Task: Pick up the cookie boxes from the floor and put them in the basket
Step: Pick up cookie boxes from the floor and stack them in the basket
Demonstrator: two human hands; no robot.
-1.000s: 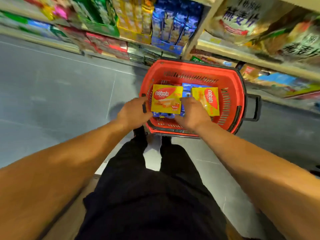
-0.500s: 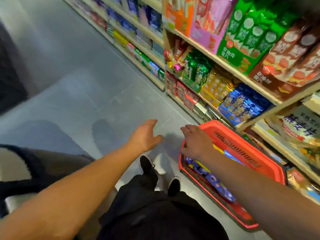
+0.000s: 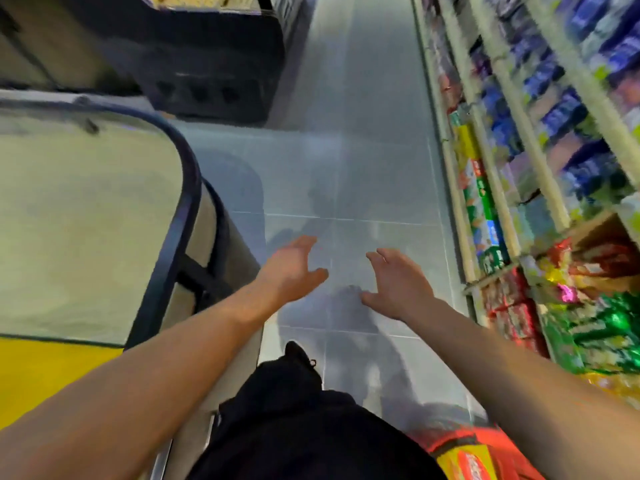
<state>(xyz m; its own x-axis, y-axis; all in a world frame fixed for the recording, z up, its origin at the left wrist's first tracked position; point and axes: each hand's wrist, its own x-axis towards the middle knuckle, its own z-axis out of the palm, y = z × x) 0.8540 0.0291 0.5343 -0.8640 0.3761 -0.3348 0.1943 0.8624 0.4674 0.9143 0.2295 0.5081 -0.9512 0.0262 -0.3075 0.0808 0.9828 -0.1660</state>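
I see both hands empty over the floor [image 3: 363,161], left hand [image 3: 291,268] and right hand [image 3: 398,285] fingers spread; basket [image 3: 485,441] at five o'clock holds a yellow cookie box [image 3: 464,462].

Grey tiled floor [image 3: 363,168]; on it, red basket [image 3: 450,445] at the near edge, right of a black shoe [image 3: 298,353].

Bare floor [image 3: 377,188] runs open ahead between the freezer cabinet [image 3: 86,216] on the left and stocked shelves [image 3: 540,174] on the right; a dark crate [image 3: 211,71] narrows the far left.
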